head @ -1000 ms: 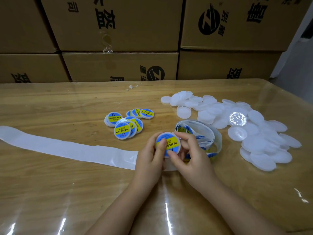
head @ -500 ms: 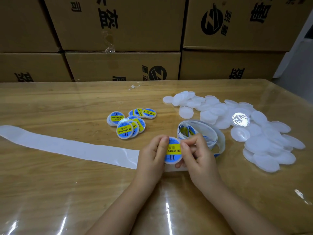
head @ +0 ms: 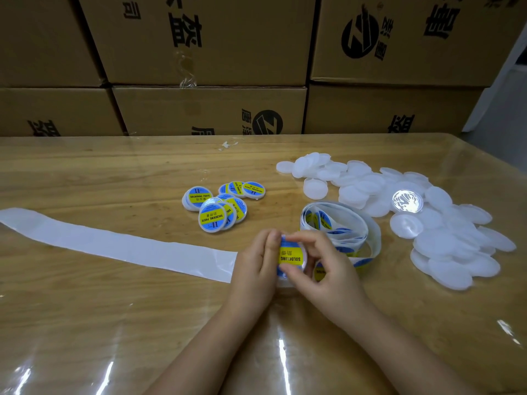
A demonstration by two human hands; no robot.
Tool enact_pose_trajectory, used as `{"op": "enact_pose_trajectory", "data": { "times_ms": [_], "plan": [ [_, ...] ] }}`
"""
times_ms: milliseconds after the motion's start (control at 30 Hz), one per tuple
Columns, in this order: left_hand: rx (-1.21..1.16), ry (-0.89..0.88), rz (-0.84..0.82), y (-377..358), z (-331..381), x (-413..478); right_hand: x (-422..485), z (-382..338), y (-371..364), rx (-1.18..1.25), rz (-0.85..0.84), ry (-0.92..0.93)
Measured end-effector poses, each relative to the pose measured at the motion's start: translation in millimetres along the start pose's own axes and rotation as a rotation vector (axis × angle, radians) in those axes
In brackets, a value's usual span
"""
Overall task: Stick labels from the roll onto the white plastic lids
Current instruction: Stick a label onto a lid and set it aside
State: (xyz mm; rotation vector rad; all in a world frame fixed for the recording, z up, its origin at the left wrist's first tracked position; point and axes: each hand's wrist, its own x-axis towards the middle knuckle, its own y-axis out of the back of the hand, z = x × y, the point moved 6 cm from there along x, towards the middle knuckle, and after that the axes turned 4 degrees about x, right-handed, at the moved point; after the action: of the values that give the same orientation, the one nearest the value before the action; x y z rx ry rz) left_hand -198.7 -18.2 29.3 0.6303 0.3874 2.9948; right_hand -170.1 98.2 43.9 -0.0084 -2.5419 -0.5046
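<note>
Fingertips (head: 293, 239) of the right hand (head: 328, 269) are pinched on the top and bottom rim of a single lid (head: 289, 259), while the left hand (head: 256, 266) is closed against its left edge, thumb and forefinger pressed side by side; the lid is thus gripped between both hands just above the table (head: 114, 172), its blue-and-yellow label (head: 288, 258) turned up toward the camera, presumably so that the sticker can be smoothed flat and checked for centring; whether the label is fully pressed down at its edges cannot be told, since much of the rim is covered by fingers. Just beyond the right hand the label roll (head: 342, 223) is left loosely uncoiled, near enough for the next sticker to be peeled without a reach; the spent backing strip (head: 114, 243) is trailed away to the left, where it is kept clear of the work. Finished lids (head: 219, 206) are gathered in a small overlapping cluster past the left hand, well apart from the bare white lids (head: 445, 243) heaped at the right, so that done and undone are not mixed. Open tabletop is left between the hands and the finished cluster, enough, it is judged, for the lid to be set down there; the far edge is closed off by stacked cardboard boxes (head: 205, 109).
</note>
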Motion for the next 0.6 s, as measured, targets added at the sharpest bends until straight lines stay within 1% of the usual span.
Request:
{"op": "enact_pose_trajectory", "data": {
  "times_ms": [67, 133, 200, 300, 367, 433, 500, 600],
  "plan": [
    [-0.098, 0.069, -0.046, -2.7, -2.5, -0.2, 0.2, 0.0, 0.5, -0.015, -0.001, 0.025],
    [-0.258, 0.121, -0.126, -8.0, -1.8, -0.9, 1.6, 6.0, 8.6, 0.024, 0.080, -0.014],
    [-0.344, 0.124, -0.158, -10.0, -1.8, -0.8, 2.7, 13.5, 18.2, 0.054, 0.168, -0.070],
    [-0.391, 0.143, -0.152, -7.5, -3.7, 3.1, 3.2, 15.1, 21.5, -0.039, 0.181, -0.025],
    [-0.416, 0.165, -0.100, 1.7, -8.9, 8.5, 2.7, 12.7, 19.2, -0.144, 0.163, 0.041],
    [-0.375, 0.189, 0.005, 18.6, -18.4, 15.6, 3.0, 11.6, 17.8, -0.238, 0.155, 0.069],
    [-0.255, 0.235, 0.144, 38.4, -32.4, 21.5, 3.7, 11.4, 17.8, -0.291, 0.155, 0.077],
    [0.101, 0.327, 0.303, 63.9, -55.4, 24.1, 4.4, 9.1, 19.3, -0.353, 0.174, 0.113]
  ]
}}
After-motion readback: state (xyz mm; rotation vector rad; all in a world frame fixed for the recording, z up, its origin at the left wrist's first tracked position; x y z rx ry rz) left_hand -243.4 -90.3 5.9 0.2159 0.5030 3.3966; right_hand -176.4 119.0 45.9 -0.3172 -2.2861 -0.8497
